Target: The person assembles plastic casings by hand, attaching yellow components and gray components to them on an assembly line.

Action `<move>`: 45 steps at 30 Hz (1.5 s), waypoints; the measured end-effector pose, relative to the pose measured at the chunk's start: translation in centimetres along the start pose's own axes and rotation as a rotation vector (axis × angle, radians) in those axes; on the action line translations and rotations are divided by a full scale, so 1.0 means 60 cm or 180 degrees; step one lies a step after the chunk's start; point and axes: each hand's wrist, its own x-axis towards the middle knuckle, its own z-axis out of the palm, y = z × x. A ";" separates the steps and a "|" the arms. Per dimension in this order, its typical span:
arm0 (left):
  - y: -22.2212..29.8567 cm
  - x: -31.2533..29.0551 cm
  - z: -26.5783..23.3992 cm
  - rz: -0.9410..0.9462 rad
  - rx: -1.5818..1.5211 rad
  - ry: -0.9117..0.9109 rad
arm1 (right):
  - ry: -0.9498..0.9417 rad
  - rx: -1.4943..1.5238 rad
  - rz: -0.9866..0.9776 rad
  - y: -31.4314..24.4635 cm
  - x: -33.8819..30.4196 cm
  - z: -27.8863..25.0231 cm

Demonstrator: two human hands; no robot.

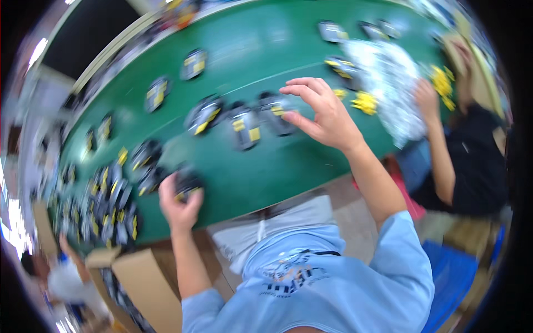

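Observation:
My left hand [179, 206] is closed round a small black device with yellow parts [190, 178], low over the near left of the green table. Motion blurs that device, and its exact kind cannot be made out. My right hand [325, 117] is raised, thumb and fingers spread, with nothing held. Its thumb tip overlaps a grey-and-black device with yellow patches [273, 112]; whether they touch is unclear. Two similar devices stand just left of it, one in the middle [244, 126] and one farther left [204, 115].
A dense group of these devices [105, 205] covers the table's left end, above an open cardboard box [141, 283]. At right lie clear plastic bags [383, 77] and yellow pieces [364, 102], beside a co-worker's hand [426, 100]. Another person [72, 283] is at lower left.

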 end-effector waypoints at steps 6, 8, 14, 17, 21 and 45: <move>0.060 0.006 0.001 0.0776 0.1428 -0.0065 | -0.0944 0.0188 -0.1405 -0.119 0.149 0.219; 0.050 0.011 -0.052 0.0682 0.1658 0.0307 | -0.1075 -0.0003 -0.1552 -0.125 0.175 0.271; -0.061 0.065 -0.185 0.0413 0.2546 0.0101 | -0.1786 -0.1109 -0.1590 -0.101 0.213 0.322; -0.081 0.122 -0.157 0.0710 0.2279 -0.0487 | -0.2269 -0.1219 -0.1617 -0.065 0.198 0.313; -0.087 0.204 -0.105 0.1124 0.1434 -0.1048 | -0.2119 -0.1003 -0.1670 -0.032 0.146 0.245; 0.172 0.305 0.221 0.2762 0.1258 -0.2177 | -0.0439 -0.0891 0.0231 0.005 -0.135 0.047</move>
